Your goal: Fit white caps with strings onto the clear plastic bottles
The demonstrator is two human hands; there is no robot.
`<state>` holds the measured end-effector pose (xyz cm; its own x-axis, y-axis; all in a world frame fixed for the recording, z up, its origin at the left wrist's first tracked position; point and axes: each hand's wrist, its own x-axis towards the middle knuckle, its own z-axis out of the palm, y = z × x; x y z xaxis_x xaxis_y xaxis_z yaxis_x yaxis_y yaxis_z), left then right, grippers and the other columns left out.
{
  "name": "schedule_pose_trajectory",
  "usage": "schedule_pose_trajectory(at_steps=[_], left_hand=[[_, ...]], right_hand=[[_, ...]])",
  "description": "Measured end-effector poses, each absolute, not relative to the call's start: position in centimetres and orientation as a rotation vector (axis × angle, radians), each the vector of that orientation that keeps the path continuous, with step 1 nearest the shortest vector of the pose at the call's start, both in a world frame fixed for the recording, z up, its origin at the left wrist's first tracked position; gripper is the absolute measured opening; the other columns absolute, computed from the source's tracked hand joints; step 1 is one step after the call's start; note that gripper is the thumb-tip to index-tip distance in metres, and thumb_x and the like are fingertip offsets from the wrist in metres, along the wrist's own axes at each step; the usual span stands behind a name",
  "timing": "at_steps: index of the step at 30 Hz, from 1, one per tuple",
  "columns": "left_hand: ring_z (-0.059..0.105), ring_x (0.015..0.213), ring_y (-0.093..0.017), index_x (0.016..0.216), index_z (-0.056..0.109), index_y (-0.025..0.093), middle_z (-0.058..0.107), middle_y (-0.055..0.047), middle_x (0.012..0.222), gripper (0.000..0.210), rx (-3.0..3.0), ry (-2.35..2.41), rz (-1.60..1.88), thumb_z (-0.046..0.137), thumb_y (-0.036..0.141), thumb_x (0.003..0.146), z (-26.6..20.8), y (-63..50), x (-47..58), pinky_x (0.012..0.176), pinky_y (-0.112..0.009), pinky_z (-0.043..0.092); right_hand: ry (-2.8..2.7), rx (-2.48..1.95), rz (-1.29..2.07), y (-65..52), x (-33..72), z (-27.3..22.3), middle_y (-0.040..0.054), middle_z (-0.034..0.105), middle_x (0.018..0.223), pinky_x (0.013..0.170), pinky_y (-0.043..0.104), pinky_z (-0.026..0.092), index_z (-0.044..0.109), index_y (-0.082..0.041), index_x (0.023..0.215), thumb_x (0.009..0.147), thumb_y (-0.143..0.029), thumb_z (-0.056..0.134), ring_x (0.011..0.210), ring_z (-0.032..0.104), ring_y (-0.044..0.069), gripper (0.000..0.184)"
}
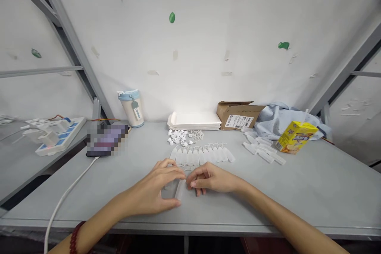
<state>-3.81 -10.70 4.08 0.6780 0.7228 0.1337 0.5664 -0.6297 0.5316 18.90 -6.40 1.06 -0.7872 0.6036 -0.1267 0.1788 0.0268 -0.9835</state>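
Observation:
A small translucent white plastic sleeve [180, 191] stands out between the thumb and fingertips of my left hand [159, 188], which grips it near its two ends. Close on its right is my right hand [210, 179], fingers curled in and thumb pressed toward them; what they hold, if anything, is hidden. Just beyond both hands lies a row of several similar sleeves [204, 155] with thin white cords at their far ends. Behind the row sit a heap of small white caps [178, 137] and a bunch of white cord loops [197, 135].
Loose sleeves [264, 151] lie at right near a yellow drink carton [297, 138], a blue cloth [276, 117] and a cardboard box [239, 116]. White flat trays [196, 120] are stacked at the wall. At left are a tumbler [132, 109], a phone [108, 141] with its cable, and a power strip [64, 137].

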Motion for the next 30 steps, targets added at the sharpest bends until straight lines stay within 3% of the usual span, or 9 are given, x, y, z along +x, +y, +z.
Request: schedule_pose_trajectory(at_steps=[13,25,30], left_hand=[[0.041,0.113,-0.026,0.112,0.056,0.025,0.056,-0.005,0.113,0.038,2.531,1.042,0.51,0.061,0.023,0.075,3.2,-9.9,-3.9,0.094,-0.04,0.039],[0.04,0.117,-0.028,0.125,0.047,0.028,0.05,-0.007,0.124,0.052,2.436,1.134,0.626,0.064,0.035,0.076,1.6,-10.3,-6.0,0.097,-0.045,0.04],[0.041,0.119,-0.026,0.124,0.046,0.027,0.051,-0.007,0.124,0.054,2.39,1.128,0.626,0.066,0.039,0.075,1.1,-9.9,-6.0,0.099,-0.044,0.039]], right_hand=[[-2.033,-0.844,1.733,-6.2,19.2,1.7,0.0039,0.064,0.076,0.053,0.021,0.043,0.064,-0.014,0.107,0.075,-0.04,0.065,0.064,0.059,0.011,0.041],[-2.039,-0.868,1.842,-6.2,19.4,2.3,0.0026,0.066,0.069,0.057,0.022,0.041,0.06,-0.015,0.116,0.075,-0.036,0.065,0.071,0.06,0.014,0.046],[-1.974,-0.844,1.9,-6.3,19.3,2.2,0.0052,0.067,0.076,0.06,0.024,0.045,0.059,-0.014,0.117,0.073,-0.037,0.067,0.076,0.063,0.016,0.05]])
